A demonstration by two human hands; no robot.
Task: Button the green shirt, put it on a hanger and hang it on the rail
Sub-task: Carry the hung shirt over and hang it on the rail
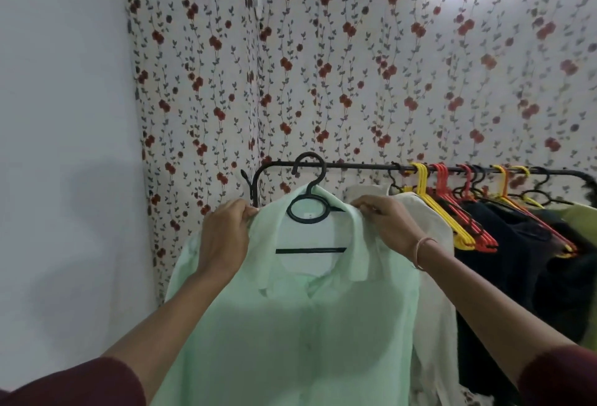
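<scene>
The pale green shirt [290, 325] hangs buttoned on a black hanger [308, 211], front towards me. The hanger's hook sits at the level of the black rail [355, 165] near its left end; whether it rests on the rail I cannot tell. My left hand [226, 234] pinches the shirt's left shoulder at the collar. At the other side of the collar, my right hand [384, 221] pinches the right shoulder.
A white shirt [433, 244] hangs just right of the green one. Further right, yellow hangers [423, 186], red hangers [442, 182] and dark clothes [517, 260] crowd the rail. A flowered curtain [323, 66] hangs behind, a plain wall [64, 115] at the left.
</scene>
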